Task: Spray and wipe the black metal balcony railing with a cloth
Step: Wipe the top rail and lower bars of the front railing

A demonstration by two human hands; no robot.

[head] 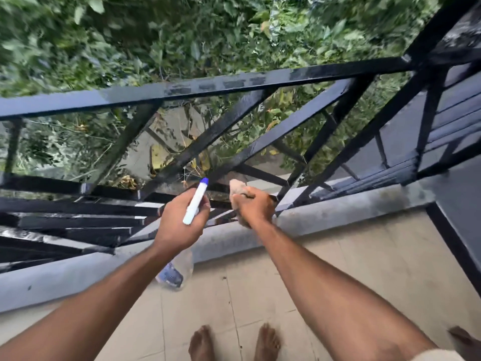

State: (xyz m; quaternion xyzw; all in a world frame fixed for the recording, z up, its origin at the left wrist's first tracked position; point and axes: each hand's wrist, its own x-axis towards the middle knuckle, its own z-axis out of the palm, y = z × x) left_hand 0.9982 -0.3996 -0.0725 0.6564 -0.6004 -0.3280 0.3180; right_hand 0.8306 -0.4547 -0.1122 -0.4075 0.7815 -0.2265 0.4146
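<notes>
Head view, steep downward angle over a balcony edge. Black painted metal balcony railing (pixel 208 87) of square-section bars is seen running across the frame, with diagonal braces and stacked lower slats. Wet patches are visible on the top rail.

Clear plastic spray bottle (pixel 194 203), white trigger head and blue nozzle tip, is gripped by the left hand (pixel 179 225). Fingers are wrapped round the neck and the bottle body hangs below the wrist. The nozzle is pointed at the lower bars, likely so the next section can be wetted without a regrip.

Crumpled beige cloth (pixel 236 185) is clenched in the right hand (pixel 253 205) and appears pressed on a low bar just beside the nozzle. It is presumably bunched so pressure can be put on the narrow metal.

Both arms are extended down and forward, since the area being worked sits low, near the grey concrete kerb (pixel 78 272). Bare feet (pixel 203 342) are planted on pale beige floor tiles (pixel 338 269). Green foliage (pixel 182 35) is seen beyond, blurred.

Wiping is judged in progress. The upper rail looks already treated.
</notes>
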